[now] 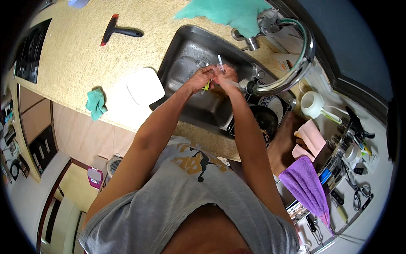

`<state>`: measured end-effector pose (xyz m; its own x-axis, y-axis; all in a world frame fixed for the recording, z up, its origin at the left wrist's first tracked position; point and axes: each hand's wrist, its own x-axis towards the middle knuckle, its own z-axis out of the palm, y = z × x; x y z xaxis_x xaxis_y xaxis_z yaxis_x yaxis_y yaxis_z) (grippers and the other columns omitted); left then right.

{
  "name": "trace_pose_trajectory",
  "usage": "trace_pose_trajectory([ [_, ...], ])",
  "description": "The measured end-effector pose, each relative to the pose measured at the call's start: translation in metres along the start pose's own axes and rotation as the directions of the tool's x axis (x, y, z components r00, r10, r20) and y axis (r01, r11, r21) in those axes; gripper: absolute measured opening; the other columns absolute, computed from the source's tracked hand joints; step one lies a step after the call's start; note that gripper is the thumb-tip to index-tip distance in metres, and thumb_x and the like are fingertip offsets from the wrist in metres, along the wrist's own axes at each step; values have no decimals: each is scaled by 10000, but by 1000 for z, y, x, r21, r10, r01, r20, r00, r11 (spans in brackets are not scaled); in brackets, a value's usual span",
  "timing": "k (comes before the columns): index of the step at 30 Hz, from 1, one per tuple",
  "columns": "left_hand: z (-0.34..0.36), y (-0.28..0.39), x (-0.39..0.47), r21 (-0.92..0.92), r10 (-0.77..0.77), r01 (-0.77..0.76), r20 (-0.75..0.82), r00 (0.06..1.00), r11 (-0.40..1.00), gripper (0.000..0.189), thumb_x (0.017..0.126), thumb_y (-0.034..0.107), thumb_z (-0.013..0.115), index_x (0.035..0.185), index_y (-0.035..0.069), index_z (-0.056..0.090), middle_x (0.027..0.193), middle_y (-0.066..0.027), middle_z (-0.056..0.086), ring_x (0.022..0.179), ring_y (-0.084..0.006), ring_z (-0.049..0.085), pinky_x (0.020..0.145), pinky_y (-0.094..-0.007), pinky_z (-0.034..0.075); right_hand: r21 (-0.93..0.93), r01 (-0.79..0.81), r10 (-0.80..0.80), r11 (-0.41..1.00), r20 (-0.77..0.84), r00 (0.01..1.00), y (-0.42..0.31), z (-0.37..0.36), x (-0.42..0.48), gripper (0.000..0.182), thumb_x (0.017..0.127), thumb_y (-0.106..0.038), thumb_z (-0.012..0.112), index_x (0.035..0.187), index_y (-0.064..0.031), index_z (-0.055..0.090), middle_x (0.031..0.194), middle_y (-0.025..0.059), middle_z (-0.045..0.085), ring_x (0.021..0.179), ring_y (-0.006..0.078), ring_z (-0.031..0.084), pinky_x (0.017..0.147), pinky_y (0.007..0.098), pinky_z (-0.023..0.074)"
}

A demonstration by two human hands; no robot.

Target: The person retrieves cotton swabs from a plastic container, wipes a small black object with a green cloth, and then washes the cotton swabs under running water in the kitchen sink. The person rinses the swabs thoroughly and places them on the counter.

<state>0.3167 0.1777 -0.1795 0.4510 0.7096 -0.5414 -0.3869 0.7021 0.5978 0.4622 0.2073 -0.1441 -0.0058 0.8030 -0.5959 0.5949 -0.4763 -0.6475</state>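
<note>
My left hand (203, 78) and my right hand (229, 75) meet over the stainless steel sink (203, 109). A thin white stick-like item (220, 59) juts up from my right hand. Below the fingers of my left hand, a small yellow-green item (206, 85) pokes out; most of it is hidden. Water runs from the faucet's spray head (245, 86) onto my right wrist and hand. In the basin, a clear container (182, 73) lies beyond my left hand, close to the drain (202, 62).
On the counter lie a squeegee (119, 30), a white lid or tray (146, 86) and a green cloth (96, 103). The curved faucet (304, 70) arches on the right. A dark pan (265, 122) and a patterned dish (272, 104) stand beside the sink. A purple towel (304, 184) hangs nearby.
</note>
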Motion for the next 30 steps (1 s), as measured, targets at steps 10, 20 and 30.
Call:
trace_pose_trajectory([
  [10, -18, -17, -19, -100, -14, -1, -142, 990, 995, 160, 943, 187, 603, 1018, 55, 653, 793, -41, 674, 565, -99, 565, 510, -243, 448, -155, 36, -41, 987, -30, 999, -2, 9, 24, 291, 877, -269, 587, 930, 15, 625, 921, 211, 656, 927, 384, 626, 821, 451, 472],
  [20, -26, -27, -3, -124, 85, -142, -381, 920, 982, 187, 901, 205, 685, 985, 38, 677, 806, -43, 698, 564, -94, 569, 521, -235, 457, -156, 96, -107, 983, -64, 992, 12, 10, -11, 225, 926, -221, 562, 1000, -10, 586, 858, 126, 678, 783, 254, 661, 726, 384, 488],
  [30, -16, -16, -9, -322, -43, -45, -262, 964, 946, 218, 888, 247, 706, 975, 48, 682, 794, -52, 705, 556, -76, 557, 503, -224, 438, 411, -253, 228, 876, 109, 967, 27, -1, -18, 188, 913, -196, 620, 1031, -50, 632, 729, 34, 626, 509, 74, 465, 409, 242, 329],
])
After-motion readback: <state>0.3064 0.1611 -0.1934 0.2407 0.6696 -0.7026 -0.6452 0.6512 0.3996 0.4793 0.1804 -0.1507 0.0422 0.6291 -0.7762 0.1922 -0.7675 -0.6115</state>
